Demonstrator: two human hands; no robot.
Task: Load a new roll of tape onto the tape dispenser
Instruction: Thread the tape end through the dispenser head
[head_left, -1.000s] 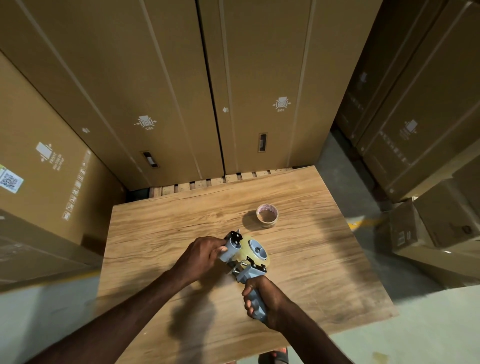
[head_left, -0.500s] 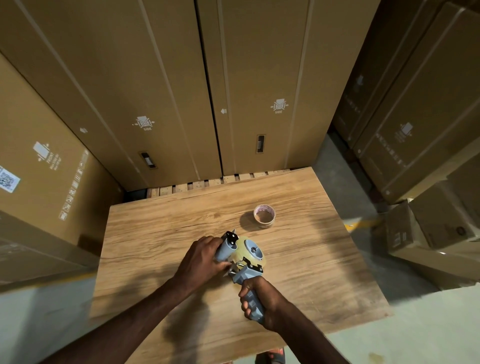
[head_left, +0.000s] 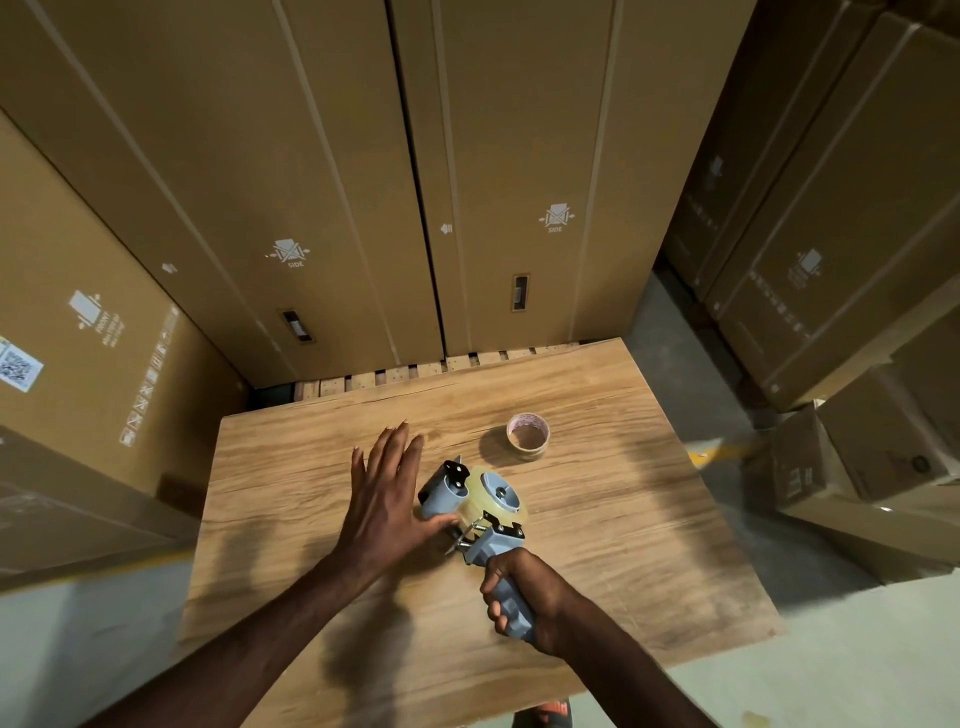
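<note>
A grey hand-held tape dispenser (head_left: 470, 512) lies over the middle of the wooden table (head_left: 623, 545). A roll of clear tape (head_left: 496, 501) sits on its hub. My right hand (head_left: 524, 597) is closed around the dispenser's handle. My left hand (head_left: 387, 499) is just left of the dispenser's front roller, fingers spread flat, with only the thumb touching the dispenser's front end. A used-up tape core (head_left: 528, 435), brown cardboard with a pinkish inside, stands on the table behind the dispenser, apart from both hands.
Tall cardboard boxes (head_left: 363, 182) stand close behind the table on a wooden pallet (head_left: 395, 374). More boxes (head_left: 857, 452) are stacked on the right and on the left. Grey concrete floor (head_left: 857, 649) surrounds the table.
My left hand has let go of the dispenser's front end and opened out flat beside it. The right hand still holds the handle.
</note>
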